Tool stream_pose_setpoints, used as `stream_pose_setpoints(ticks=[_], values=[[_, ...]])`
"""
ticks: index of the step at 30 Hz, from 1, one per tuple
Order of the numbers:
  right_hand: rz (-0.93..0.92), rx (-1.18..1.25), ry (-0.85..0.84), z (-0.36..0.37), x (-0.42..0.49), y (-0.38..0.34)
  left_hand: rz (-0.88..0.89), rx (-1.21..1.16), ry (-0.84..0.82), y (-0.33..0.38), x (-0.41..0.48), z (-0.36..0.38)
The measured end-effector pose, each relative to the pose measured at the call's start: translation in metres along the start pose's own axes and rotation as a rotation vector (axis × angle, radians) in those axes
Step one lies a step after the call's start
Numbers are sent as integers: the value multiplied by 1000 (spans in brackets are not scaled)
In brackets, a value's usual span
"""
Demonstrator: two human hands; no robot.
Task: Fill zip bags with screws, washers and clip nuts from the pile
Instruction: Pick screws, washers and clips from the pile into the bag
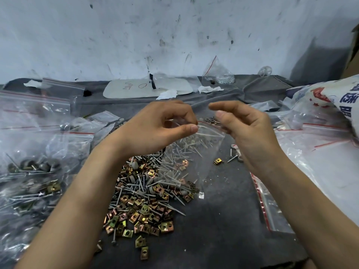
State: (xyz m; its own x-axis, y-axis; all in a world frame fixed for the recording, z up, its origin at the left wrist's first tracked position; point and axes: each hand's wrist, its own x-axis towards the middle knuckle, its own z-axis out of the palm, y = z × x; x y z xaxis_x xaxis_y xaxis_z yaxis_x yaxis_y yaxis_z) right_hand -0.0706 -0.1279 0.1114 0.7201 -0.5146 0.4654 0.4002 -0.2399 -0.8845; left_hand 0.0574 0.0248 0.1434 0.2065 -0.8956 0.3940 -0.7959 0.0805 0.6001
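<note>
- Zip bag [194, 152], clear with a red seal line, hangs above the pile [143, 200]; left hand [155, 127] pinches its top edge.
- Right hand [246, 133] is at the other corner; I cannot tell its grip.
- Filled bags [33, 171] hold screws and clip nuts.
- White sack [334, 94] bears blue characters.

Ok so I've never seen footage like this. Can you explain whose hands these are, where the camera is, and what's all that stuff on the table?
There is no machine here. These are a person's two bare hands, filmed by one camera worn on the head, looking forward and down. The left hand pinches the top of a clear zip bag, which seems to hold some screws. The bag hangs over a pile of screws, grey washers and brass-coloured clip nuts on a dark table. The right hand is at the bag's other top corner, but I cannot tell whether it has a grip on it. Filled bags lie on the left, and clear bags that look empty lie on the right.
</note>
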Motion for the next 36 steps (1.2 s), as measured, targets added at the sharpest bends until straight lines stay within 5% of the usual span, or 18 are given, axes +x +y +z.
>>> stream_pose_setpoints(ticks=[5, 9, 17, 22, 36], values=[[166, -249, 144, -10, 6, 27, -11, -11, 20, -2, -1, -2], [264, -609, -103, -2, -5, 58, -10, -11, 22, -2, -1, -1], [75, -1150, -532, 33, -18, 85, -2, -5, 23, 0, -2, -3], [126, -1155, -409, 44, -19, 87, -6, -13, 34, -2, -3, -4], [173, -1101, -407, 35, -20, 88, -19, -24, 48, -3, -4, -4]])
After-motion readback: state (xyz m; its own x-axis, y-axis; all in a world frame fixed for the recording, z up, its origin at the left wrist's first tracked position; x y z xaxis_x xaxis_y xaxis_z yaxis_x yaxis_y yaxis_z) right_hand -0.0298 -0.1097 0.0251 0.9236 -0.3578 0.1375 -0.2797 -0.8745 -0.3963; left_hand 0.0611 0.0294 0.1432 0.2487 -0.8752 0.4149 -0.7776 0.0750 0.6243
